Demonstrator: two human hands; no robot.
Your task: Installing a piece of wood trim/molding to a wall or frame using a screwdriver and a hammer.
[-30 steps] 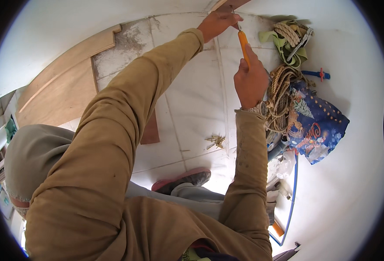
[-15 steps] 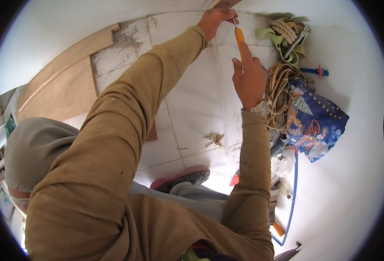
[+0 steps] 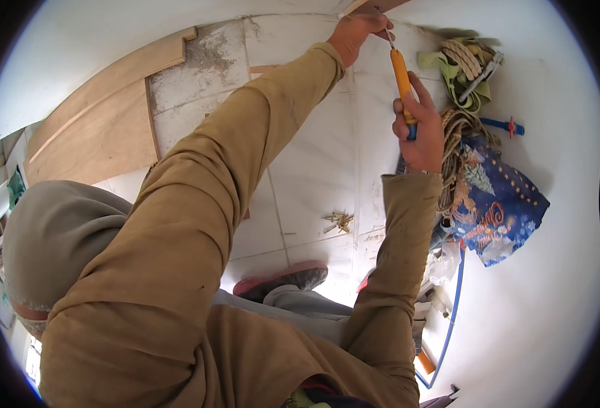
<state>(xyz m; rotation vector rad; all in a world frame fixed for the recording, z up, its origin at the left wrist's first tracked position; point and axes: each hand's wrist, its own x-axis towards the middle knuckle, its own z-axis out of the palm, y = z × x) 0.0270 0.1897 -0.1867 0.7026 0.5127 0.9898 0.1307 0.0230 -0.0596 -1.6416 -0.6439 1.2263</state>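
At the top of the view my left hand [image 3: 358, 34] has its fingers closed round the metal shaft of a screwdriver, just below a brown wooden piece [image 3: 369, 7]; anything small between its fingertips is too small to tell. The screwdriver's orange handle [image 3: 400, 68], blue at its end, slants down into my right hand [image 3: 422, 136]. That hand grips the lower part of the handle, index finger raised along it. A small pile of brass-coloured screws [image 3: 339, 222] lies on the white tiled floor [image 3: 307, 177] below my hands.
Plywood pieces [image 3: 96, 132] lie at the left. Along the right wall [image 3: 551, 102] are green straps with rope [image 3: 463, 81], coiled rope [image 3: 453, 126], a blue printed bag [image 3: 497, 204], a blue valve pipe [image 3: 500, 124] and thin blue tubing [image 3: 453, 313]. My shoe [image 3: 286, 279] shows below.
Both hands and the screwdriver have shifted right in the view. My right hand has turned and changed its grip, uncovering the handle's blue end.
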